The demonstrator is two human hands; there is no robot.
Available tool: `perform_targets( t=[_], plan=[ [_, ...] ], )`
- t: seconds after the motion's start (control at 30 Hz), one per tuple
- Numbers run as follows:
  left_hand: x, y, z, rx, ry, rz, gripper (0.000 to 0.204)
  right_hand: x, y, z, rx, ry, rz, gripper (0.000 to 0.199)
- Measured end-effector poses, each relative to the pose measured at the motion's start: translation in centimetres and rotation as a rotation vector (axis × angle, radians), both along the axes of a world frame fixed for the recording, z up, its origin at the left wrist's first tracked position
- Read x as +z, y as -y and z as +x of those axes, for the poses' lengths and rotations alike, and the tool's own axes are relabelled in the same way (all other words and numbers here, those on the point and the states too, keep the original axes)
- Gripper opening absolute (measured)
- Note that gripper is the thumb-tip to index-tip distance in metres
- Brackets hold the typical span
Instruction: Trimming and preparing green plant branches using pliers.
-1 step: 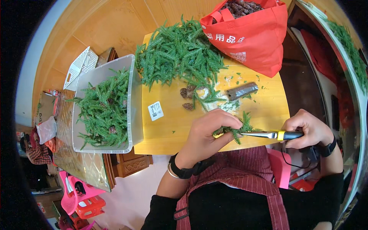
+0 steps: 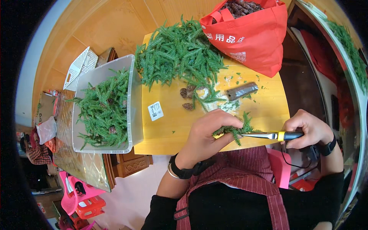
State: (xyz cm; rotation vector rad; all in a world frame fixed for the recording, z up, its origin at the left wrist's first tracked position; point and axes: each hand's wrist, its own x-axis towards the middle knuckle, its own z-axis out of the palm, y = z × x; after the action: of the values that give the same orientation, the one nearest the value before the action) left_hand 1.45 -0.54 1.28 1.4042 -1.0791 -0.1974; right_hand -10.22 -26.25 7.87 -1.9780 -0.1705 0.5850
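Between the fingertips of my left hand [image 2: 215, 130] is a short green artificial pine sprig [image 2: 247, 124]. My right hand [image 2: 308, 128] grips the dark and yellow handles of long-nose pliers [image 2: 264, 135]. Their metal tips reach the sprig beside my left fingers; whether the jaws bite on it is too small to tell. Behind my hands, a few pine cones [image 2: 187, 106] lie on the yellow table [image 2: 165, 132]. A roll in clear wrap [image 2: 242, 91] rests farther right among green scraps and pale powder.
A heap of pine sprigs [image 2: 176, 53] covers the table's far left. At the far right stands a red bag [image 2: 253, 42] of pine cones. To the left, a clear plastic bin [image 2: 136, 111] holds sprigs with cones. A white label [image 2: 155, 110] lies near it.
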Motion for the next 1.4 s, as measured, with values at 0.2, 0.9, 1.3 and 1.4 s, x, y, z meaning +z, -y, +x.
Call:
perform_targets(
  t=[0.2, 0.9, 1.3, 1.4],
  plan=[
    [0.6, 0.2, -0.2, -0.031, 0.083, -0.023, 0.032, -1.0, 1.1, 0.7, 0.143, -0.3, 0.185, 0.016],
    [1.3, -0.7, 0.0, 0.15, 0.003, -0.045, 0.017, 2.6, -2.9, -1.1, -0.004, 0.609, -0.367, 0.021],
    [1.6, -0.7, -0.5, 0.089, -0.246, 0.017, 0.018, 1.0, -4.4, -0.2, -0.069, 0.916, -0.647, 0.02],
    [1.5, -0.7, -0.5, 0.087, -0.249, 0.02, 0.018, 0.9, -4.3, -0.1, -0.051, 0.918, -0.631, 0.02]
  ],
)
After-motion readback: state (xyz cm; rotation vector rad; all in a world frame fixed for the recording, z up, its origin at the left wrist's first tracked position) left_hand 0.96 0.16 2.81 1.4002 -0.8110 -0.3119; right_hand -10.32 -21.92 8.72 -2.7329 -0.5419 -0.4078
